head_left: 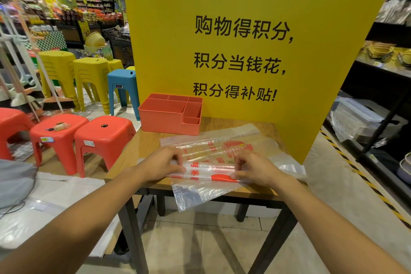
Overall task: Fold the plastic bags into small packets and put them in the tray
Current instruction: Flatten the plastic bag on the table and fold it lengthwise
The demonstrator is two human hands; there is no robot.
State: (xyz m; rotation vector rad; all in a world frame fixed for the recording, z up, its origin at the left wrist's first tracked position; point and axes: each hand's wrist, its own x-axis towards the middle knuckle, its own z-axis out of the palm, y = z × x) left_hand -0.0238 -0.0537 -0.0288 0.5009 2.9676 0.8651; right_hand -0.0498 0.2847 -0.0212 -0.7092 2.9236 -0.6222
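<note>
We count one red-printed plastic bag point(209, 170) flat on the single wooden table point(142, 147), its near edge turned over into a long strip. Other clear bags point(195, 193) lie under and beside it, too overlapped for us to number. One coral divided tray point(164, 122) stands at the far left corner, apart from the bags, with three red stools point(104, 138) left of the table. Our left hand point(163, 163) and right hand point(255, 168) sit at either end of the strip, fingers curled down and thumbs pinching the fold stretched between them.
</note>
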